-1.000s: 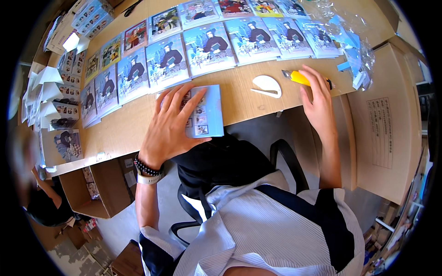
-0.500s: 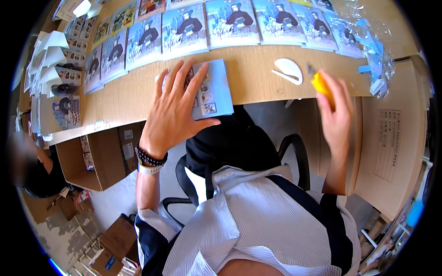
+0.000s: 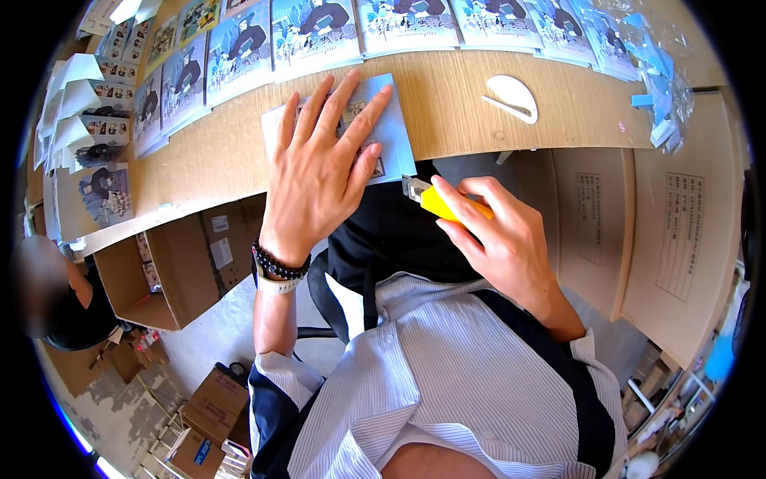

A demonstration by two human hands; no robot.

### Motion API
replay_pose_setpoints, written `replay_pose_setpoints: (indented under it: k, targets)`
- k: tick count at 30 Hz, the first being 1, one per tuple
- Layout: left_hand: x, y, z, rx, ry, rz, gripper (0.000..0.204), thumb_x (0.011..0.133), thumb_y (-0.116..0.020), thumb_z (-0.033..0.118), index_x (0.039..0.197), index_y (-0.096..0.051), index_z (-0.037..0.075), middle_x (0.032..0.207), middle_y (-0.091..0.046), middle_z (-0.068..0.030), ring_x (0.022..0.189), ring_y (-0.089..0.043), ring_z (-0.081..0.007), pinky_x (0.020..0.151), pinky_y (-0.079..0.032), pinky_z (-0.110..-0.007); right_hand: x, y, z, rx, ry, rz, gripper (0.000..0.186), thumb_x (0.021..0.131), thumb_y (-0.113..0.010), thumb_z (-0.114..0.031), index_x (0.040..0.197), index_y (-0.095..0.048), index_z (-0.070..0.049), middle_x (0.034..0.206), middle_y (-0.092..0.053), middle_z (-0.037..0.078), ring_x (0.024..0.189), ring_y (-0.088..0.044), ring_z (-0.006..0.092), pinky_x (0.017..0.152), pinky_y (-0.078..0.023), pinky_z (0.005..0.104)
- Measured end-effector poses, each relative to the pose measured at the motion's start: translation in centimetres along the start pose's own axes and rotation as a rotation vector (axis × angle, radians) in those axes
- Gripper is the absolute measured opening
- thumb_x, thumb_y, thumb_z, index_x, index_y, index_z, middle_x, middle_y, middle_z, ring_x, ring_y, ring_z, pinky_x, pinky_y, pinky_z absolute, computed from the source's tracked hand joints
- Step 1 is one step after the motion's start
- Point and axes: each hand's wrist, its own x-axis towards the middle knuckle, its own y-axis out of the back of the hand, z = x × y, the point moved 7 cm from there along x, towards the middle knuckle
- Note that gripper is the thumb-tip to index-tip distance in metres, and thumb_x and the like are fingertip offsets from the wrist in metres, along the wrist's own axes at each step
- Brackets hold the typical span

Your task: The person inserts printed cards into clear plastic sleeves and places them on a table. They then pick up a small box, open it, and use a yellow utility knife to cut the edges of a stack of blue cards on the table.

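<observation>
Your cutter (image 3: 440,204) is bright yellow with a grey blade (image 3: 412,188). The booklet (image 3: 400,136) is light blue. Your shirt (image 3: 447,367) is pale with thin stripes and big dark bands. Your beads (image 3: 279,263) are black and your watch strap (image 3: 278,285) is white. Your bench (image 3: 447,104) is tan with wood lines. The row of books (image 3: 315,32) is mostly blue.

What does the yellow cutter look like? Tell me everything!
The yellow cutter has a plastic-looking body and a grey, metal-looking blade end, pointing up and to the left. The right grip holds it, hiding part of it. Its tip is by the near right corner of the flat blue pack; touching or not, I can't tell.
</observation>
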Motion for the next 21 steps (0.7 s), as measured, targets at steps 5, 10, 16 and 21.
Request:
replay_pose_setpoints:
  k: [5, 10, 16, 21]
  targets:
    - [-0.1, 0.0, 0.0, -0.001, 0.002, 0.007, 0.055, 0.107, -0.051, 0.032, 0.162, -0.046, 0.03, 0.163, -0.047, -0.0102, 0.149, -0.044, -0.0348, 0.127, -0.026, -0.056, -0.1, 0.0, 0.0, -0.022, -0.011, 0.014, 0.055, 0.087, -0.085, -0.016, 0.14, -0.069, -0.013, 0.103, -0.065, 0.005, 0.079, -0.07, 0.0184, 0.067, -0.059, 0.0308]
    - [0.0, -0.3, -0.2, 0.001, 0.014, -0.034, 0.054, 0.107, -0.046, 0.031, 0.162, -0.047, 0.032, 0.166, -0.044, -0.0064, 0.154, -0.039, -0.0312, 0.13, -0.021, -0.054, -0.1, 0.2, 0.0, -0.064, -0.04, 0.023, 0.055, 0.087, -0.085, -0.015, 0.14, -0.069, -0.013, 0.1, -0.063, 0.005, 0.079, -0.069, 0.0189, 0.066, -0.058, 0.0313]
    - [-0.2, -0.6, -0.4, 0.031, 0.031, -0.062, 0.055, 0.107, -0.043, 0.032, 0.162, -0.046, 0.034, 0.167, -0.043, -0.0039, 0.156, -0.037, -0.029, 0.133, -0.019, -0.053, 0.1, 0.5, 0.1, -0.098, -0.021, 0.011, 0.054, 0.086, -0.085, -0.015, 0.138, -0.071, -0.014, 0.1, -0.063, 0.005, 0.08, -0.069, 0.0179, 0.066, -0.057, 0.0306]
    - [-0.2, -0.9, -0.4, 0.032, 0.015, -0.064, 0.056, 0.106, -0.043, 0.029, 0.162, -0.046, 0.034, 0.167, -0.043, -0.0043, 0.156, -0.037, -0.0295, 0.133, -0.019, -0.053, 0.6, 0.7, 0.3, -0.107, 0.006, 0.02, 0.054, 0.084, -0.086, -0.015, 0.136, -0.073, -0.013, 0.099, -0.064, 0.005, 0.08, -0.069, 0.0176, 0.065, -0.057, 0.0301]
